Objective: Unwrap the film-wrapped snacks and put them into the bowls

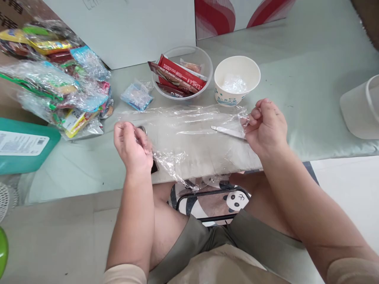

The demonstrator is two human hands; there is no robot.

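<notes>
A clear plastic bag (195,146) is stretched out flat between my two hands above the green cloth. My left hand (132,144) has its fingers curled on the bag's left side. At the opposite side my right hand (266,124) pinches the edge of the plastic. A slim pale tool with a pointed tip (227,131) lies by my right hand, and I cannot tell its exact kind. Beside my left wrist shows the edge of a dark object (154,167), mostly hidden.
Beyond the bag stand a plastic bowl (209,75) of red snack packets and a paper cup (229,96) holding crumpled clear film. A blue-and-clear wrapper (137,94) lies left of them. Bagged snacks (74,83), a teal container (26,146), white boxes (148,31) and a white bucket (357,110) surround the area.
</notes>
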